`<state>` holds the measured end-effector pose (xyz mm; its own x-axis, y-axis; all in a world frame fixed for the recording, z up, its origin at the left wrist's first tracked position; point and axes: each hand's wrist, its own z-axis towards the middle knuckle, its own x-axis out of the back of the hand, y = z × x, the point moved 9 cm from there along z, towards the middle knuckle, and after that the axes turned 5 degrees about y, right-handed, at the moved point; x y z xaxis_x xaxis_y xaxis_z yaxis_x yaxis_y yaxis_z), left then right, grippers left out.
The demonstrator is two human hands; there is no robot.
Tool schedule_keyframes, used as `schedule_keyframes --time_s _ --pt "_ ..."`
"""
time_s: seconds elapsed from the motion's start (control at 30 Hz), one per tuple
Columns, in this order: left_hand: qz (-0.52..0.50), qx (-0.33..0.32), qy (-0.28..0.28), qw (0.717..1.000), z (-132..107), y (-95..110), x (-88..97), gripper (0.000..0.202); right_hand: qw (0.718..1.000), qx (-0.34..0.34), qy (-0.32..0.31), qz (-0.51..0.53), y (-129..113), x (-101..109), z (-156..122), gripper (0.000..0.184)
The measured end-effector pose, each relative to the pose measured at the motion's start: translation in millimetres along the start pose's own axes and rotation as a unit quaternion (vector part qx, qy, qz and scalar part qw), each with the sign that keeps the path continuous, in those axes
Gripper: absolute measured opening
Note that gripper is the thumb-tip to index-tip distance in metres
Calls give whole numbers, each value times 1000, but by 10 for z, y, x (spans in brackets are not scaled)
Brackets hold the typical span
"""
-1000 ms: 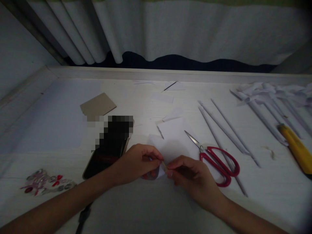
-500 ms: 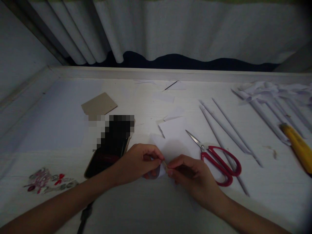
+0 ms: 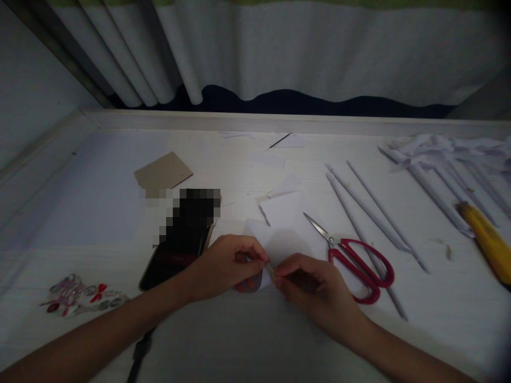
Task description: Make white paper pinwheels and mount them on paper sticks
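Observation:
Between my two hands a short, thin tan strip [image 3: 270,269] is stretched; its material is too small to tell. My left hand [image 3: 227,266] is closed in a pinch on its upper left end. My right hand [image 3: 319,284] pinches the lower right end between thumb and forefinger. Pale paper [image 3: 266,280] shows behind and below the fingertips, partly hidden by them. Right of my right hand lie red-handled scissors [image 3: 361,266], their blades nearly closed and pointing up and left. A dark phone [image 3: 171,258] rests beside my left forearm.
Several rolled paper sticks [image 3: 365,210] lie at the right, one under the scissors. A yellow-handled tool [image 3: 487,239] sits at the far right near crumpled paper [image 3: 447,149]. Brown cardboard [image 3: 163,171], paper scraps [image 3: 284,206] and beaded trinkets [image 3: 75,298] lie about. A curtain [image 3: 303,48] hangs behind.
Hardly anything differs. Both hands keep their pinch on the tan strip in the same place, and the view has shifted very slightly.

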<state>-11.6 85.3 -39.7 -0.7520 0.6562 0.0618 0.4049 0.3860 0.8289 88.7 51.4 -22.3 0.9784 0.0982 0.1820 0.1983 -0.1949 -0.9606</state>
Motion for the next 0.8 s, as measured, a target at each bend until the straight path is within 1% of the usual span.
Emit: schedule_keyframes --time_s 0.07,0.17,0.23,0.47,0.63,0.8 --pt "-3 -2 -3 1000 3 0 -2 11 1000 16 11 -7 -11 18 -6 5" --pt "-4 -3 -4 1000 9 -10 -2 11 998 48 24 -17 -49 35 -18 12" --pt "-5 0 -7 1000 10 -19 -5 11 998 56 26 -16 -59 36 -22 13" --pt "-4 10 -6 1000 9 -12 -3 12 998 50 24 -24 -58 38 -13 10" --pt "-13 13 -5 1000 21 -16 1 10 999 32 13 -20 -41 21 4 8" --pt "-14 18 -6 1000 18 -16 -2 9 1000 22 0 -10 -42 11 -4 10"
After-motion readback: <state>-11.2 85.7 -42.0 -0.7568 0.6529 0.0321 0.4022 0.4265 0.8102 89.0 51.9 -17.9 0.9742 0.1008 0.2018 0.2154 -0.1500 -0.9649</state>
